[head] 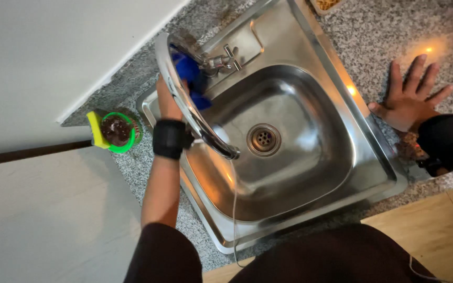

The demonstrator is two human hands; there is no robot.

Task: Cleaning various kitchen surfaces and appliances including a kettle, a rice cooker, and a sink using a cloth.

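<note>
My left hand reaches behind the curved chrome faucet and grips a blue cloth pressed against the faucet's base near its handle. The faucet spout hides part of the hand and cloth. My right hand lies flat with fingers spread on the speckled granite counter, to the right of the steel sink. Both wrists wear black bands.
The sink basin has a round drain in its middle. A green round holder with a yellow sponge and a dark scrubber stands on the counter left of the sink. A white wall is at the left. Wooden counter edge shows bottom right.
</note>
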